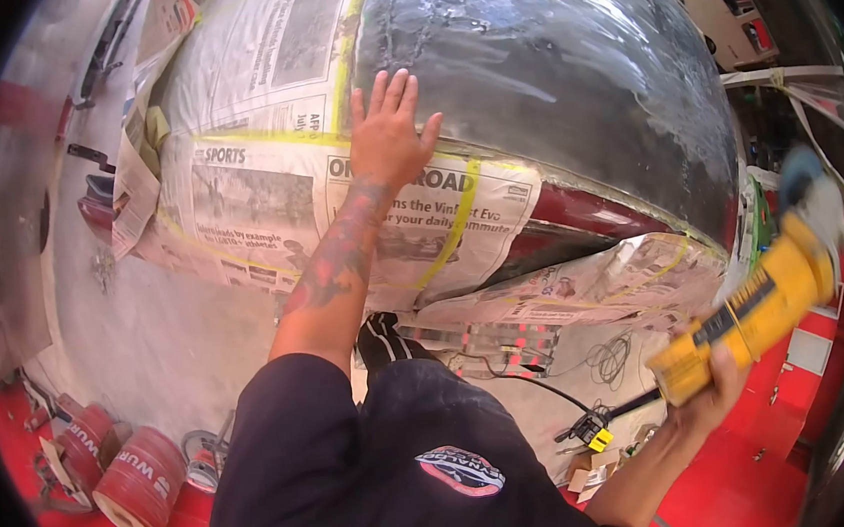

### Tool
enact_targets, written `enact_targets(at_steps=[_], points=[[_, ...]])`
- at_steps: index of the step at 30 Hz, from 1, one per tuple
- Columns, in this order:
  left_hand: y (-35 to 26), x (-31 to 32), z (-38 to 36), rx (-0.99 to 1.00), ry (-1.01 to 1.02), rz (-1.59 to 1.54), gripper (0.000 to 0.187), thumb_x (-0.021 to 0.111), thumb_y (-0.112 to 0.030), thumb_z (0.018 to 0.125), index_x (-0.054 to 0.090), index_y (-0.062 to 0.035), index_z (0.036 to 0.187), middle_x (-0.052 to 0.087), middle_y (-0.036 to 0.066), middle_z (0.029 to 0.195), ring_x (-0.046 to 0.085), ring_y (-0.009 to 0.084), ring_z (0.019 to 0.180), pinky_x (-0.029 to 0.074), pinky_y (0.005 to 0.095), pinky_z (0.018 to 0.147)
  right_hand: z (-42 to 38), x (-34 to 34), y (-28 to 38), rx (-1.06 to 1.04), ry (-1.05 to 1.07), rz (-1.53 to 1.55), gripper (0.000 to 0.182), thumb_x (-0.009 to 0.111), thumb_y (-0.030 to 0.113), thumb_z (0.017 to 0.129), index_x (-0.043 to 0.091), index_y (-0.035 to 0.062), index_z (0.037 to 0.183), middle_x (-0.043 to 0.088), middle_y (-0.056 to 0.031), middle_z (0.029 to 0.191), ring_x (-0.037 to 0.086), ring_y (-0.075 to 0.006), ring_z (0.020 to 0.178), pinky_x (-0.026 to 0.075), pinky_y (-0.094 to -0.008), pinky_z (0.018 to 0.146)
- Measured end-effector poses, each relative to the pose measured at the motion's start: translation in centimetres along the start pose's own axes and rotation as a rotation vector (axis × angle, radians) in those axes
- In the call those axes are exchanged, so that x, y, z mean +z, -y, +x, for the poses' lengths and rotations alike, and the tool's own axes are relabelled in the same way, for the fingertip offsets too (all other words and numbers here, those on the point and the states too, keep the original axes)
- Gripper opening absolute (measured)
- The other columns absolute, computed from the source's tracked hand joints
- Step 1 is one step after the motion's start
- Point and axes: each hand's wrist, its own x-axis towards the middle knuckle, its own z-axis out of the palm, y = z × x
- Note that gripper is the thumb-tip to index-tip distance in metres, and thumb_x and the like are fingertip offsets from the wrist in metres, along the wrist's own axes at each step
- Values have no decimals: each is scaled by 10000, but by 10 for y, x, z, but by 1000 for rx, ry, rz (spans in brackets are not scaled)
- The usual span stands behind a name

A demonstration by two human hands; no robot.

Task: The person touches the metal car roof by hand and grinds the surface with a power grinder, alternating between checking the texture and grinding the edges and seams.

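Observation:
My left hand lies flat with fingers spread at the lower left edge of a bare grey-black car panel. Its palm is over masking newspaper held by yellow tape. Off to the right, my right hand is wrapped round the body of a yellow angle grinder, tilted up and away from the panel. The grinder's disc is blurred. A black cord runs from its rear end. Dark red paint shows below the panel between sheets of newspaper.
Red drums stand on the floor at lower left. A coiled cable, a yellow plug piece and small cardboard boxes lie on the floor near my right arm. Red cabinets line the right side.

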Motion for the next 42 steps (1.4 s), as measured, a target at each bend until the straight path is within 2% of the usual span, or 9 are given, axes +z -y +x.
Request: enact_targets(at_steps=[3, 6, 8, 11, 19, 23, 29, 31, 42], points=[[2, 0, -2, 20, -87, -93, 501, 583, -315, 900, 513, -43, 1315, 477, 117, 1383, 377, 284, 1338, 249, 490, 1113, 34, 58, -11, 103, 156, -17, 502, 605, 170, 783, 453, -45, 1210, 623, -192, 959, 654, -272, 765, 562, -361, 671], [8, -2, -7, -103, -216, -506, 363, 573, -127, 880, 532, -14, 1223, 520, 165, 1240, 456, 317, 1203, 331, 460, 1040, 61, 105, -23, 239, 338, -32, 547, 663, 117, 729, 445, -13, 1214, 612, -167, 946, 653, -249, 756, 565, -367, 661], [13, 3, -12, -94, -499, -539, 311, 507, -7, 856, 496, 9, 1167, 489, 180, 1138, 463, 309, 1092, 370, 415, 976, 71, 133, -33, 309, 402, -47, 611, 699, 68, 695, 432, 8, 1241, 588, -130, 970, 640, -220, 776, 565, -363, 668], [15, 6, -14, -146, -536, -628, 336, 456, 18, 846, 451, 14, 1182, 447, 189, 1164, 437, 303, 1102, 366, 390, 972, 83, 166, -49, 369, 536, -96, 639, 720, 65, 678, 435, 23, 1249, 556, -88, 1001, 600, -184, 840, 545, -331, 729], [20, 3, -11, -116, -615, -663, 397, 428, -10, 820, 416, 17, 1216, 432, 205, 1225, 429, 314, 1146, 341, 420, 1013, 95, 206, -81, 355, 743, -195, 653, 720, 110, 695, 420, 23, 1269, 550, -85, 995, 606, -183, 815, 575, -340, 670], [19, 0, -11, -136, -626, -739, 410, 439, 18, 803, 424, 20, 1213, 425, 239, 1265, 420, 371, 1193, 336, 450, 1036, 96, 210, -86, 361, 774, -226, 662, 719, 104, 696, 415, 22, 1279, 548, -86, 1014, 604, -185, 825, 573, -336, 674], [21, 2, -11, -130, -619, -744, 417, 425, -36, 820, 408, 23, 1233, 423, 225, 1288, 416, 337, 1204, 314, 441, 1056, 95, 214, -91, 388, 790, -258, 665, 715, 97, 699, 415, 29, 1289, 553, -94, 1015, 607, -186, 824, 569, -336, 682], [21, 2, -12, -132, -619, -741, 417, 426, -34, 818, 411, 22, 1231, 425, 223, 1290, 415, 337, 1205, 314, 441, 1057, 94, 217, -89, 464, 786, -244, 745, 733, 64, 675, 391, 6, 1335, 563, -80, 1089, 573, -169, 965, 471, -315, 859], [20, 1, -10, -136, -613, -770, 402, 430, -13, 807, 442, 14, 1207, 430, 215, 1299, 414, 335, 1223, 326, 434, 1057, 90, 225, -94, 449, 808, -272, 752, 735, 74, 666, 389, 0, 1329, 560, -81, 1067, 571, -168, 944, 473, -315, 847]])
